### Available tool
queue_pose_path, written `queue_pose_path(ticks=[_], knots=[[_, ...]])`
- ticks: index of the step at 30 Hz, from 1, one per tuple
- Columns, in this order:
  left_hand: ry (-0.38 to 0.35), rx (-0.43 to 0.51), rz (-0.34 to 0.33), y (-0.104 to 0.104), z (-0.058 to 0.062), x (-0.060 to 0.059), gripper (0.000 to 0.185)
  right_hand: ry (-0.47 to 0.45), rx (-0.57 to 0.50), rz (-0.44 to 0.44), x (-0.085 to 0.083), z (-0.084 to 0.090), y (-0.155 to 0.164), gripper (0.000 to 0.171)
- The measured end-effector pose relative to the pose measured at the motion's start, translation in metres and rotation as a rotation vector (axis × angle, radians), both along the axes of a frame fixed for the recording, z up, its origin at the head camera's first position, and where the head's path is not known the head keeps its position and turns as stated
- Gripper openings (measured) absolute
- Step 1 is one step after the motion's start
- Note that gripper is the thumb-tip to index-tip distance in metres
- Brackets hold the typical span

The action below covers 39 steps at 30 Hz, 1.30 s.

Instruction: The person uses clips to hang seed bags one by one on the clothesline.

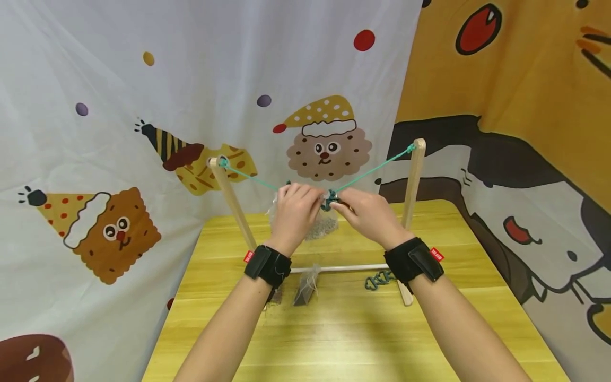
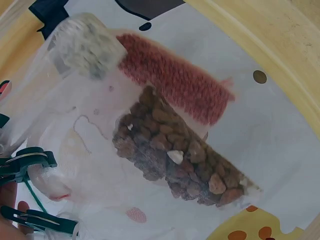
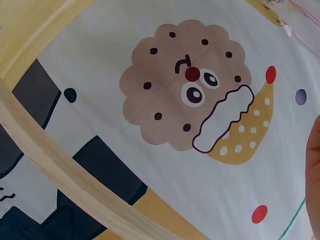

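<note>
A green string (image 1: pixel 372 171) sags between the two posts of a small wooden rack (image 1: pixel 413 175). At its middle, my left hand (image 1: pixel 299 200) grips the top of a clear mesh bag (image 1: pixel 321 227) of brown pebbles. My right hand (image 1: pixel 354 208) pinches a green clip (image 1: pixel 329 202) against the string and the bag's top. In the left wrist view the mesh bag (image 2: pixel 175 150) hangs close up, with two green clips (image 2: pixel 25 162) at its left edge. The right wrist view catches only the edge of my right hand (image 3: pixel 315 170), the string (image 3: pixel 292 220) and a rack post (image 3: pixel 60 170).
The rack stands on a yellow wooden table (image 1: pixel 343 329). Two more small bags (image 1: pixel 305 289) lie by the rack's base bar, and a heap of green clips (image 1: pixel 379 278) lies near the right foot. Printed cartoon cloth (image 1: pixel 119 106) hangs behind and to the right.
</note>
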<state>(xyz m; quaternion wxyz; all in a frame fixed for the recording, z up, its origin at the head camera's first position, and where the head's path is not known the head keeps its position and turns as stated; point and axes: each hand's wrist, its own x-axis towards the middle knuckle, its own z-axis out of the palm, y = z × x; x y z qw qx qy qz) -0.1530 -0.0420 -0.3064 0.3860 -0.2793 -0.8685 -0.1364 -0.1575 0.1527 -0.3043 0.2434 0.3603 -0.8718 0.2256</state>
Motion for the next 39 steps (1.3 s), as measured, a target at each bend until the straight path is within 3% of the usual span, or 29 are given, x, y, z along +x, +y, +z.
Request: queue_pose_path(ticks=[12, 22, 39], knots=[[-0.005, 0.021, -0.023, -0.001, -0.002, 0.0, 0.014, 0.018, -0.012, 0.033, -0.002, -0.006, 0.002, 0.023], [-0.022, -0.014, -0.001, -0.001, -0.004, 0.002, 0.014, -0.101, -0.016, 0.004, 0.001, -0.014, 0.003, 0.031], [-0.008, -0.022, 0.043, 0.005, -0.008, 0.0, 0.015, -0.145, -0.073, 0.004, 0.006, -0.033, 0.007, 0.014]])
